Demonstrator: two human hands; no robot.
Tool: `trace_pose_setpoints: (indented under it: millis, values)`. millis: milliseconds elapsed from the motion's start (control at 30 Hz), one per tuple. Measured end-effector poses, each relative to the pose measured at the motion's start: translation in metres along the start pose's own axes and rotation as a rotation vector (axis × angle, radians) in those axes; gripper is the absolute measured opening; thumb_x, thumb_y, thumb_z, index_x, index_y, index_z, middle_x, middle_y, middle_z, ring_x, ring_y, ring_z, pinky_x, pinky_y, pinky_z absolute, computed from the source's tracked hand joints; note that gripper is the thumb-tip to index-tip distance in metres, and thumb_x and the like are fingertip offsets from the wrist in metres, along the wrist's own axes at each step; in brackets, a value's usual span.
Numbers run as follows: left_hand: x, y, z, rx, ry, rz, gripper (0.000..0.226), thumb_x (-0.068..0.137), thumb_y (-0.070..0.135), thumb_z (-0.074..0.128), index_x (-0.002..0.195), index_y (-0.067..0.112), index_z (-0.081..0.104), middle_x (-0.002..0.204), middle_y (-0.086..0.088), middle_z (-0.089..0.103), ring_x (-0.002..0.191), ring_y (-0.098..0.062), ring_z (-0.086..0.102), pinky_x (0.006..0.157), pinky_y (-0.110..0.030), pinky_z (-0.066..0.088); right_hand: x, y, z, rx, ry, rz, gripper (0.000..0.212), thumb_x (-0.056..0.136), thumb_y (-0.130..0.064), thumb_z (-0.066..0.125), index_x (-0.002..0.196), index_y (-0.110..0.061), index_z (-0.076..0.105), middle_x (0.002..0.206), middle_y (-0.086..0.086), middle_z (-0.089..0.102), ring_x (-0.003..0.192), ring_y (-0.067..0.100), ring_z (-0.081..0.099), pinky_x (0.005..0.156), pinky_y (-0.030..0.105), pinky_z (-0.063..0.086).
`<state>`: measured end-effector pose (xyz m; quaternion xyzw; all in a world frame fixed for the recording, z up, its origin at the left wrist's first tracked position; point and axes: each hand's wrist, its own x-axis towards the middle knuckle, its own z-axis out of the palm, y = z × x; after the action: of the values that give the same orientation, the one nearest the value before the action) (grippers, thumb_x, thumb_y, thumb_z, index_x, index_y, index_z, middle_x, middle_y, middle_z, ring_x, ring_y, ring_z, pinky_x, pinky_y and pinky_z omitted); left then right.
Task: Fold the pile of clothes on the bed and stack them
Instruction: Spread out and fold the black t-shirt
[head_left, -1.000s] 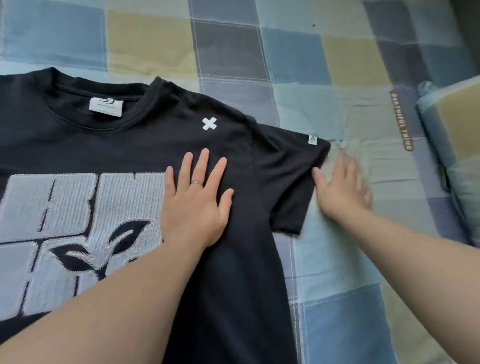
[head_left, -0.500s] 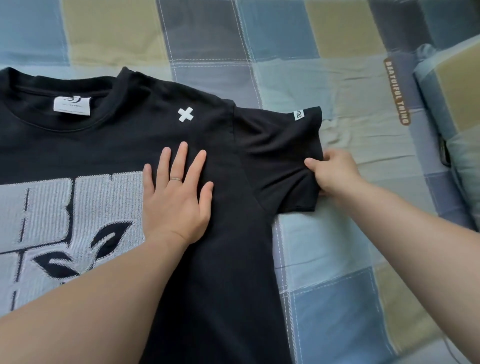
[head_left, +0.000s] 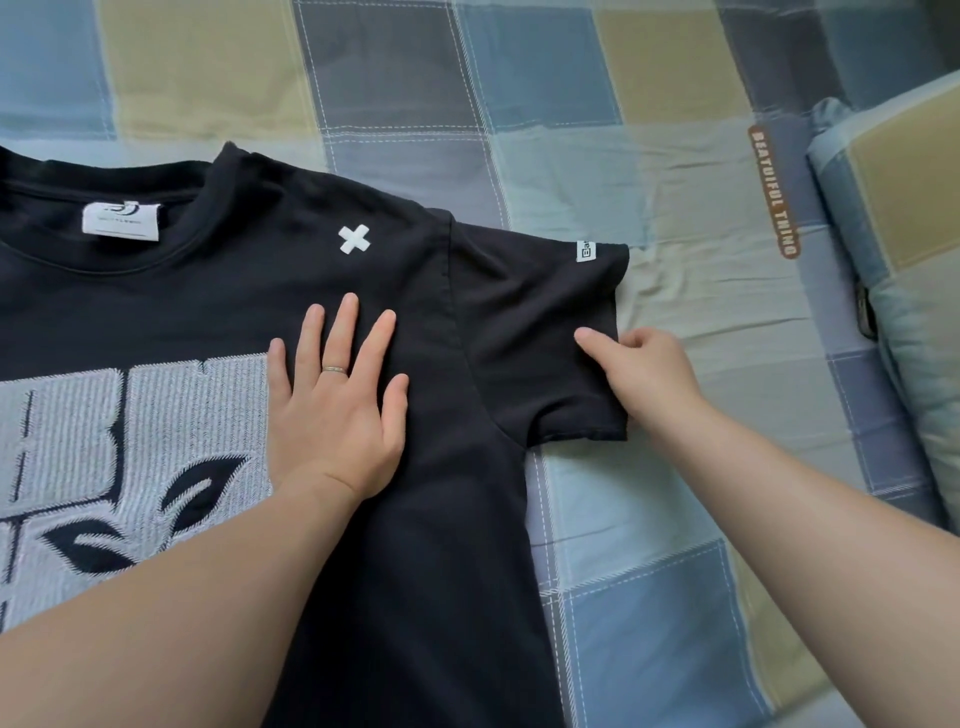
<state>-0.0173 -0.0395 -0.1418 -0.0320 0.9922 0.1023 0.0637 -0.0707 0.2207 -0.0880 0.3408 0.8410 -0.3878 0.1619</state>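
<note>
Head view, looking down at a black T-shirt (head_left: 441, 571) spread flat, front side up, on a checked bedspread (head_left: 649, 519) of blue, grey and tan squares. The shirt lies under the left hand and forearm and runs off the left and bottom edges of the frame.

Left hand (head_left: 337, 410): released, palm down, fingers straight and slightly spread, pressing flat on the chest of the shirt. A thin ring (head_left: 335, 369) sits on one finger. The little-finger side overlaps the edge of the big pale grey print (head_left: 130, 467), which has dark leaf shapes in it. Just past the fingertips is a small white cross (head_left: 354, 239) near the shoulder. Further to the left of that, inside the collar, is a white neck label (head_left: 120, 221).

Right hand (head_left: 644, 374): grasping the outer edge of the short sleeve (head_left: 535, 332). The thumb lies on top of the fabric and the fingers are curled at the hem, so the edge is pinched between them. The sleeve lies between the two hands, mostly flat on the bedspread with a few soft creases. A small white tag (head_left: 587, 252) sits at the sleeve's far corner, beyond the right thumb.

Beyond and to the right of the right hand there is a brown strip label (head_left: 774, 192) with white letters on the bedspread. Further right is a pillow (head_left: 904, 208) in the same checked fabric. The bedspread near the right hand is wrinkled.
</note>
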Motion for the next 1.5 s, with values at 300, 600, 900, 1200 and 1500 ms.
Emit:
trace_pose_setpoints:
  millis: [300, 600, 900, 1200, 1500]
  values:
    - [0.005, -0.002, -0.008, -0.068, -0.073, 0.041, 0.060, 0.102, 0.051, 0.029, 0.158, 0.042, 0.009, 0.169, 0.008, -0.001, 0.155, -0.019, -0.009, 0.124, -0.047, -0.008, -0.025, -0.049, 0.001, 0.039, -0.005, -0.317, 0.038, 0.080, -0.027, 0.066, 0.117, -0.026, 0.066, 0.103, -0.003, 0.074, 0.097, 0.020, 0.070, 0.091, 0.041, 0.056]
    - [-0.044, -0.116, -0.044, -0.064, 0.014, -0.046, 0.055, 0.099, 0.031, 0.049, 0.153, 0.023, 0.038, 0.165, -0.009, 0.025, 0.152, -0.032, 0.019, 0.121, -0.054, 0.015, -0.120, -0.102, 0.059, -0.274, -0.512, -0.528, 0.027, 0.097, -0.042, 0.058, 0.117, -0.027, 0.066, 0.106, -0.011, 0.069, 0.071, 0.018, 0.074, 0.060, 0.035, 0.057]
    - [-0.101, -0.170, -0.032, 0.012, 0.030, -0.126, 0.065, 0.098, 0.049, 0.021, 0.158, 0.028, 0.028, 0.167, -0.002, 0.018, 0.155, -0.024, 0.010, 0.124, -0.051, 0.005, -0.113, -0.020, 0.125, -1.006, -0.141, -0.682, 0.069, 0.103, -0.058, 0.022, 0.160, -0.031, -0.008, 0.167, 0.002, -0.020, 0.153, 0.027, -0.019, 0.123, 0.052, -0.008]
    - [-0.095, -0.173, -0.039, -0.041, -0.087, -0.117, 0.063, 0.100, 0.051, 0.019, 0.160, 0.035, 0.012, 0.169, 0.004, -0.001, 0.155, -0.019, -0.008, 0.122, -0.047, -0.011, -0.175, 0.011, 0.134, -1.007, -0.288, -0.599, 0.085, 0.092, -0.074, 0.009, 0.158, -0.027, -0.017, 0.164, 0.006, -0.027, 0.152, 0.024, -0.024, 0.123, 0.041, -0.012]
    - [-0.123, -0.287, -0.108, -0.097, -0.027, -0.046, 0.046, 0.098, 0.032, 0.054, 0.143, 0.021, 0.052, 0.160, -0.007, 0.036, 0.151, -0.030, 0.022, 0.122, -0.050, 0.016, -0.255, -0.085, 0.221, -0.903, -0.269, -0.763, 0.069, 0.100, -0.060, 0.019, 0.157, -0.037, -0.012, 0.166, -0.004, -0.021, 0.153, 0.023, -0.018, 0.125, 0.047, -0.001]
